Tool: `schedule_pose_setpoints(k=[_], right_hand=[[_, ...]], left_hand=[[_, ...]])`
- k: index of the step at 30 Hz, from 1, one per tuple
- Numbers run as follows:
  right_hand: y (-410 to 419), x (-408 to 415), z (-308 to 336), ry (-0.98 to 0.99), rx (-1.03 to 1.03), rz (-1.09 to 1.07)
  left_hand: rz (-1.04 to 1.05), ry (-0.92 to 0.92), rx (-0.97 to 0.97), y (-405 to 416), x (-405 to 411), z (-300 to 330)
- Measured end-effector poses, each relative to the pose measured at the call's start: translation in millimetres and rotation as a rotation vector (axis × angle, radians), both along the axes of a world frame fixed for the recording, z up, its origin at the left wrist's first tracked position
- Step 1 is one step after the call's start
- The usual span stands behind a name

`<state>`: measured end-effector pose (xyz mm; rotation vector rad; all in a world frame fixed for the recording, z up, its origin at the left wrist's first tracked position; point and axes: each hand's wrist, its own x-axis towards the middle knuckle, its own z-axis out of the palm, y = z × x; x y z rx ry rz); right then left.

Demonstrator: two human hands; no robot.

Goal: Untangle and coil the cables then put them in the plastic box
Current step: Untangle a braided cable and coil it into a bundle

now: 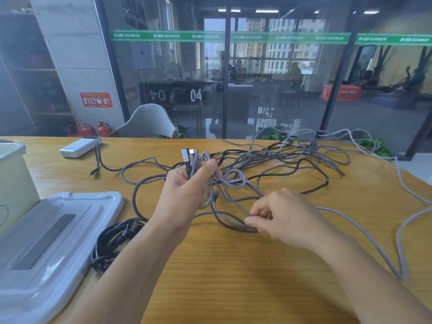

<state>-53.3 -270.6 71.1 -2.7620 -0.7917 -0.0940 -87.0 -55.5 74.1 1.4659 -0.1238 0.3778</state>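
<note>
1. Tangle of grey braided cables (268, 164) sprawls over the worktop (233, 265) from frame centre out to the right edge; its long run goes left to right, with loose ends trailing toward the lower right.
2. Left hand (187, 185) is raised at centre frame, fingers curled round a bunch of strands, the metal plug ends (187, 154) sticking up above the fist.
3. Right hand (280, 216) sits lower and just right of it, thumb and fingertips pinching one loop (233, 220) that lies on the wood. Loop hangs down from the bunch in the left hand.
4. Key relation: the unsorted mass lies beyond and to the right of both hands, so the right hand is the nearer one to draw slack in; the left serves as anchor.
5. Plastic box (14, 174) stands at the left edge, its lid (58, 230) flat at lower left. A coiled black cable (112, 242) lies just beside the lid.
6. Judgement: untangling is early; the grey strands are not yet coiled.
</note>
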Motion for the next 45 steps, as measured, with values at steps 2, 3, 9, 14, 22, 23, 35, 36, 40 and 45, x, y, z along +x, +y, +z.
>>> schedule_pose_setpoints(k=[2,3,9,14,22,23,35,36,40,45], right_hand=[[-7.0,7.7,-0.2,-0.014,0.097,-0.069],[-10.9,12.2,-0.8,-0.027,0.184,-0.093],[-27.6,26.6,4.3,0.230,0.936,-0.030],[-28.1,21.8,7.0,0.656,0.882,0.189],[-4.1,13.4,1.6,0.842,1.120,0.269],[-2.4,12.9,1.9,0.849,1.164,0.267],[-37.9,0.2,24.9,0.775,0.538,0.562],[-33.0,-3.4,23.8,0.796,0.461,0.577],[-6.5,-16.0,15.0,0.795,0.332,0.593],[8.3,-19.6,5.6,0.733,0.232,0.579]], left_hand=[[0.013,0.002,-0.024,2.2,0.7,0.9],[0.020,0.004,-0.033,3.2,1.0,1.6],[0.084,0.027,-0.051,11.0,4.2,3.3],[0.052,0.028,0.085,11.3,3.2,1.2],[-0.105,0.009,0.311,0.6,-2.2,-1.9],[-0.105,0.007,0.308,0.9,-1.8,-2.0],[0.028,0.067,0.118,11.4,4.4,-1.1],[0.000,0.065,0.071,12.6,4.5,-0.3],[-0.113,0.055,0.022,6.9,0.9,2.9],[-0.193,0.025,0.058,-4.9,-4.3,1.8]])
